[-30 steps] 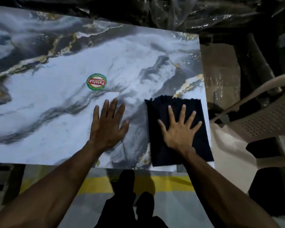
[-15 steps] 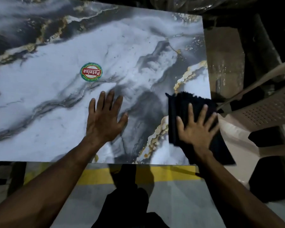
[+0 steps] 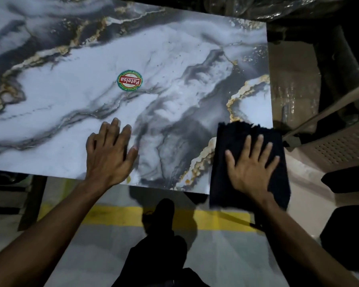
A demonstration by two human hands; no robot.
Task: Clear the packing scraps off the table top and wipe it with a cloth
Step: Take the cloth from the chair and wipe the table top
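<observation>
While both hands are down on the table top, the count is pretty short: one marble-look slab with grey and gold veins, one dark cloth, one round sticker with red lettering stuck near the middle of the slab, and one beige plastic chair off the right edge. Two bare forearms come up from the bottom, and a dark shoe shows on the floor below, by a yellow floor stripe.

Left hand lies flat on the bare marble near the front edge, palm down, fingers straight and slightly spread, gripping nothing. It sits well apart from the cloth and below the sticker.

Right hand is palm down on the cloth with the fingers fanned wide and straight, so it presses on the fabric rather than clutching it. That cloth sits at the front right corner of the slab, and its near and right edges hang past the table edges. I see no loose scraps on the visible surface, just small dark specks.
</observation>
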